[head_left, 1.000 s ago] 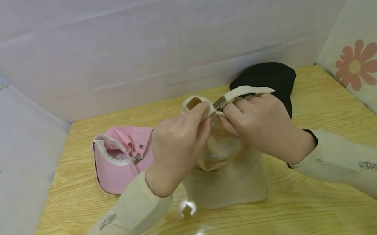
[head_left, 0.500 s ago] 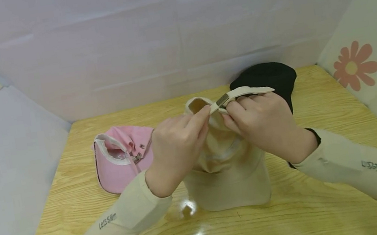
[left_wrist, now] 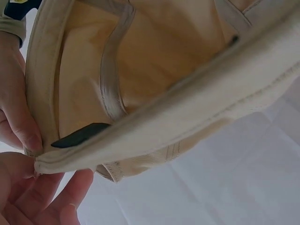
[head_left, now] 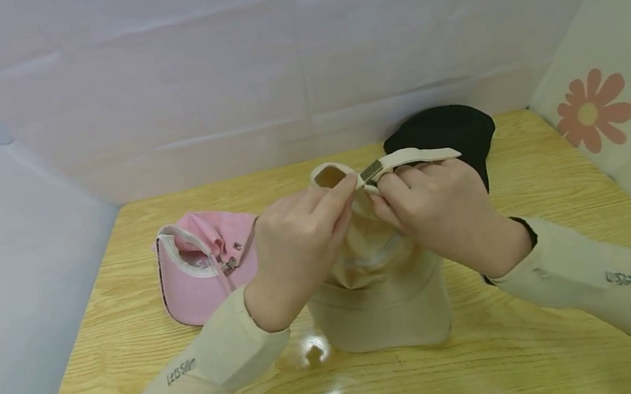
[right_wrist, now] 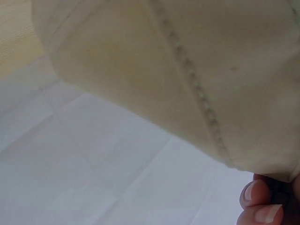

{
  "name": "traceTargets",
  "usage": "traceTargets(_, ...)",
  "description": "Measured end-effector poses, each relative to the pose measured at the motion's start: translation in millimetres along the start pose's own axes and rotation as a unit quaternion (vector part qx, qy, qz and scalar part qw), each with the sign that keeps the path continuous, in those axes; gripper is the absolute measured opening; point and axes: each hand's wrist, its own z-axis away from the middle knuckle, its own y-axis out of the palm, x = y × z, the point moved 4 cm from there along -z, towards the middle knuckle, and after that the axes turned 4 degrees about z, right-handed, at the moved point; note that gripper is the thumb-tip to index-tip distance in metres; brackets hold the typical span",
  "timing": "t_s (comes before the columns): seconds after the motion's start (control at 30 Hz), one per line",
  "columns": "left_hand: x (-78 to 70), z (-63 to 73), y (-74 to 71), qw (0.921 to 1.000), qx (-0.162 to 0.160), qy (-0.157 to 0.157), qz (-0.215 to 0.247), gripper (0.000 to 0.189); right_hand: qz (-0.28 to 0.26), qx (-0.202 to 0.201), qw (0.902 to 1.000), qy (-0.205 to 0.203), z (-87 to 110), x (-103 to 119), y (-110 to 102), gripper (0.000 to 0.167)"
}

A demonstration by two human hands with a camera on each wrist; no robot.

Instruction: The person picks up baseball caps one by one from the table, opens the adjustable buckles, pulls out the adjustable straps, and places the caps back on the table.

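Note:
A beige baseball cap (head_left: 378, 304) is between my hands in the head view, brim towards me and its back raised. At the adjustable back strap (head_left: 408, 156), my left hand (head_left: 303, 237) pinches the band just left of the metal buckle (head_left: 371, 171). My right hand (head_left: 438, 208) grips on the buckle's other side, the strap's loose end running over its knuckles. The left wrist view looks into the cap's lining (left_wrist: 164, 51), with the left thumb and finger on the band's end. In the right wrist view, the crown (right_wrist: 117, 79) fills the upper part above right fingertips (right_wrist: 262, 206).
A pink cap (head_left: 201, 294) lies on the wooden table (head_left: 135, 391), left of the left hand. Behind the right hand, a black cap (head_left: 443, 125) stands near the back wall (head_left: 208, 69). Printed cloth walls flank both sides.
Both hands keep their hold on the strap. The beige cap's brim has shifted slightly towards me and right since the earliest frame, and the buckle has moved a little.

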Motion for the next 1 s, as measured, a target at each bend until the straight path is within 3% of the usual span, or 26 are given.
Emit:
traceTargets(0.37,-0.1,0.2,-1.5,0.9999,-0.014,0.008,-0.003,0.020,-0.003,-0.013,0.9998,0.013,-3.2,-1.2,-5.5,0.038)
traceTargets(0.6,-0.1,1.1,-2.0,0.9998,-0.018,0.009,0.008,0.019,-0.001,0.006,0.9999,0.009,-2.0,-0.7,-5.8,0.039)
traceTargets(1.0,0.3,3.9,-2.0,0.9996,-0.020,0.017,0.013,0.018,-0.002,0.003,0.9999,0.016,0.2,-3.3,-6.1,0.038)
